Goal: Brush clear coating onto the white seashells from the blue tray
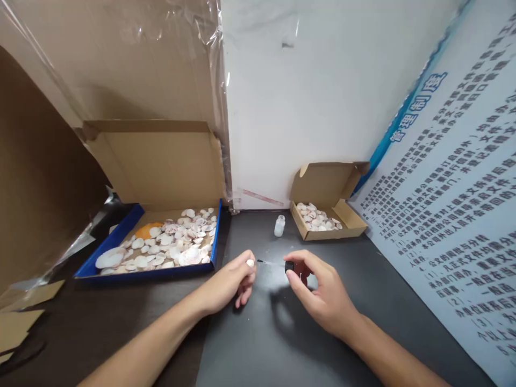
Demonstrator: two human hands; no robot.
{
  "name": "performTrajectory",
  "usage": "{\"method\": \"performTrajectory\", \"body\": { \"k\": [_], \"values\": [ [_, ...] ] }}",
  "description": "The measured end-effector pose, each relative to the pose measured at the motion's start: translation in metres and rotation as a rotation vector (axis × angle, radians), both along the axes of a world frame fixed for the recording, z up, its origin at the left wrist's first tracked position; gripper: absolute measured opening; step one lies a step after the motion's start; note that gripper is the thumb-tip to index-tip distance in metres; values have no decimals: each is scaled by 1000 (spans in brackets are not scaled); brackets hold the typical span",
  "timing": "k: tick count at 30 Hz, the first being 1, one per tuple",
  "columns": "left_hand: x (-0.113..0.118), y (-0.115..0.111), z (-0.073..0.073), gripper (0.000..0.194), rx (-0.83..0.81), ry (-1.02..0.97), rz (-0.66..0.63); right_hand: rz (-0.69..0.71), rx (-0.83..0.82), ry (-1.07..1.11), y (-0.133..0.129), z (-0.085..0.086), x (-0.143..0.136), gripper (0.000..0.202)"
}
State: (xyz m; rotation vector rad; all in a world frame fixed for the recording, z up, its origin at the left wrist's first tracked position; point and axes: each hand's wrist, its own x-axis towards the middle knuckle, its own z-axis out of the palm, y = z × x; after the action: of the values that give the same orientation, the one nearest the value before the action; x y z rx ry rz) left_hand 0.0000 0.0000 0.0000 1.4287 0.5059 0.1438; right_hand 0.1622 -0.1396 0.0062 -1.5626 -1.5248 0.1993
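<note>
Between thumb and forefinger, my left hand [236, 282] pinches a small pale seashell [250, 263]. My right hand [318, 287] grips the black cap of a small brush [289, 266]. Its thin clear stem points left, and the dark bristle tip is close to the shell; I cannot tell whether they touch. Behind the hands stands a small uncapped glass bottle [279, 226] with whitish contents. To the left, a blue-edged cardboard box [217, 236] holds many shells. Back right, a smaller brown cardboard box [334, 235] also has shells in it, mostly in its left part.
A white wall [322, 97] and a large cardboard sheet [153, 64] wrapped in clear plastic rise behind the dark table [242, 349]. A printed panel [455, 215] leans along the right side. Cardboard scraps [20, 328] lie at the far left.
</note>
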Motion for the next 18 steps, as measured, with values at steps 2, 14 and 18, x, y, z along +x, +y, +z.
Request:
{"method": "performTrajectory", "body": {
  "k": [2, 14, 18],
  "values": [
    [0, 1, 0, 22, -23, -27, -6, 25, 24, 6, -1, 1, 0, 15],
    [0, 3, 3, 25, -126, -30, 158, -16, -56, 31, 1, 2, 6, 16],
    [-1, 5, 3, 30, -160, -28, 143, -79, -83, 41, 1, 1, 8, 14]
  ]
}}
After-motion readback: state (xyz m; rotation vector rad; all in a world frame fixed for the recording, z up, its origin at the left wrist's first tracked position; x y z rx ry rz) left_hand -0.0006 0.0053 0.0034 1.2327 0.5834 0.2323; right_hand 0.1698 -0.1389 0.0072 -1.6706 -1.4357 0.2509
